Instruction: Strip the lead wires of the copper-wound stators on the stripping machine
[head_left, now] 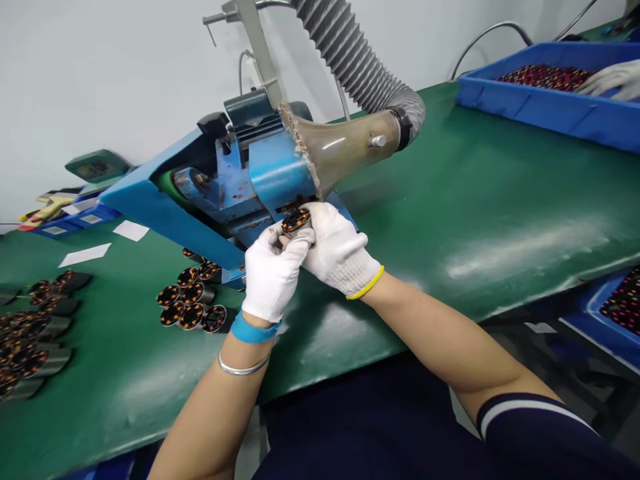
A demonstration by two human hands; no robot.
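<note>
Round metal part (297, 221) pinched between both gloved hands, just before the blue machine (281, 167) on the green counter (425, 207).
It looks stiff and probably rather heavy for its size; the smooth outer wall may slide under knit gloves, while the dark inner face could be easily scuffed, so the safest hold seems to be around the outside. It is a short silvery cylinder, its tilted top black with orange-copper spots ringing the edge. The left hand (270, 280) has its fingers closed on the near left side; the right hand (336, 243) wraps the right side. Similar cylinders (193, 293) stand grouped to the left.
</note>
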